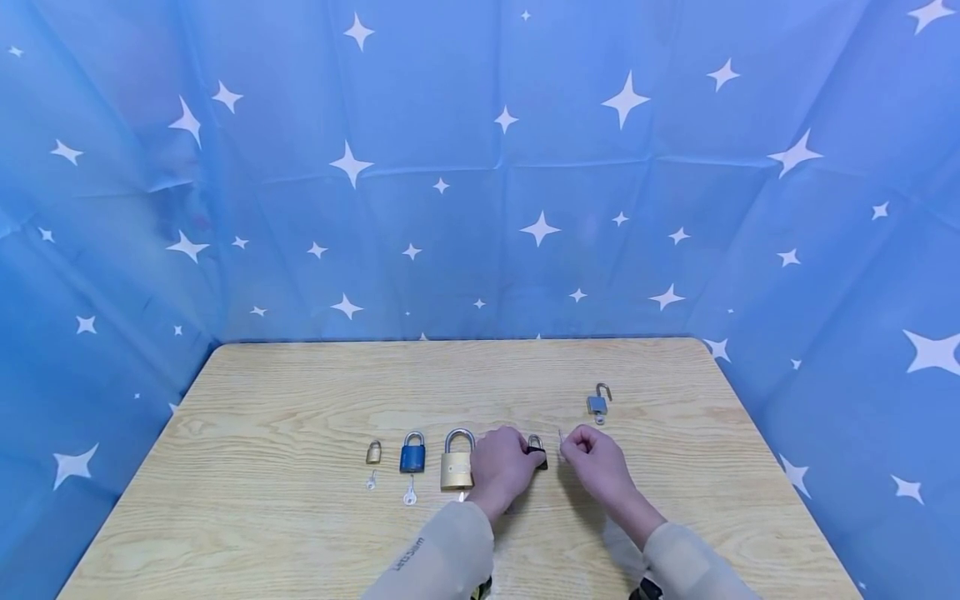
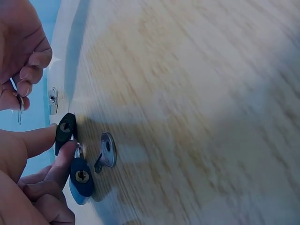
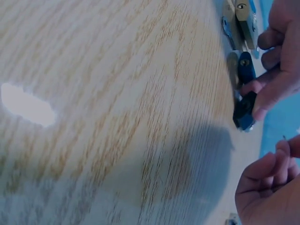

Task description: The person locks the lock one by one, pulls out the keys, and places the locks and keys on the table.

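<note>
My left hand (image 1: 504, 462) pinches a small black padlock (image 1: 538, 459) between thumb and finger, its shackle pointing away from me. In the left wrist view the keyhole face of this black padlock (image 2: 65, 130) shows. Close beside it, by the fingers, is a dark blue padlock (image 2: 82, 177), hidden under my hand in the head view; a key (image 2: 108, 150) lies near it. To the right, my right hand (image 1: 597, 468) is held apart from the black padlock, with a small key (image 2: 20, 105) pinched between thumb and fingertip.
Left of my hands stand a large brass padlock (image 1: 456, 472), a blue padlock (image 1: 412, 457) with a key (image 1: 409, 493) before it, and a tiny brass padlock (image 1: 373, 452) with its key (image 1: 371, 481). A silver padlock (image 1: 597, 405) with raised shackle lies back right on the wooden table (image 1: 300, 392).
</note>
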Motion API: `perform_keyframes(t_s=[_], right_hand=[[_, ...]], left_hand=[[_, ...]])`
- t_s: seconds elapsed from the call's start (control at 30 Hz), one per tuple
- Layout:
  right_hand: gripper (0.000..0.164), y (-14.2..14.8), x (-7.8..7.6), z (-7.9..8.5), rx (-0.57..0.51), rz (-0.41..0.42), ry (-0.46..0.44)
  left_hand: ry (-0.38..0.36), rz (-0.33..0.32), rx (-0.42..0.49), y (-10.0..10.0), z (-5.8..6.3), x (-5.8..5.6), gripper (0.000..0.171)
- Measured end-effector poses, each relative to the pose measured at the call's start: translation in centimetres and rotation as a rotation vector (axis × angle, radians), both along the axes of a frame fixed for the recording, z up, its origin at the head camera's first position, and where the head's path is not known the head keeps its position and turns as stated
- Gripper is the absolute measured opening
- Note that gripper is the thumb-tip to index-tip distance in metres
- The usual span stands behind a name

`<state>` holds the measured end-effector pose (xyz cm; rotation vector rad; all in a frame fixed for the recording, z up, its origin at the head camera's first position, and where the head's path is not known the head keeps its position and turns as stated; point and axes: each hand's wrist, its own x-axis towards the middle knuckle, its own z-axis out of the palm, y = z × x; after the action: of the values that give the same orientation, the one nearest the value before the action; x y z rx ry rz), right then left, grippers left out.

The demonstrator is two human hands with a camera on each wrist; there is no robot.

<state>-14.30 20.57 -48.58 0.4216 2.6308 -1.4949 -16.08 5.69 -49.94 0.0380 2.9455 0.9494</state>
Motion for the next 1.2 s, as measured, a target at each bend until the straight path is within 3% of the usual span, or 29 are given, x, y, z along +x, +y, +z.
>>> perform_keyframes(t_s=[0.17,0.37,0.6,0.97,1.2], right_hand=[[0.006,-0.1,0.0,-0.1,-0.006,0.001,-0.002],[0.006,-0.2,0.1,-0.2,-0.023,0.004,0.005],[0.008,-0.3,0.2,-0.5,0.006,0.019,0.036],[0.007,-0.2,0.4,-0.2,0.016,0.068,-0.021],[0.005,-0.3,1.3,0.2,0.078,0.221,-0.097]], left_hand=[[0.010,-0.022,-0.043,0.1,-0.1,0.0,0.035],[0.048,-0.058,-0.168,0.4,0.0,0.1,0.046],[0.026,-0.051,-0.212,0.7,-0.1,0.1,0.040],[0.105,-0.042,-0.077,-0.4,-0.4,0.1,0.026],[0.102,-0.021,0.017,-2.4,0.9,-0.4,0.014]])
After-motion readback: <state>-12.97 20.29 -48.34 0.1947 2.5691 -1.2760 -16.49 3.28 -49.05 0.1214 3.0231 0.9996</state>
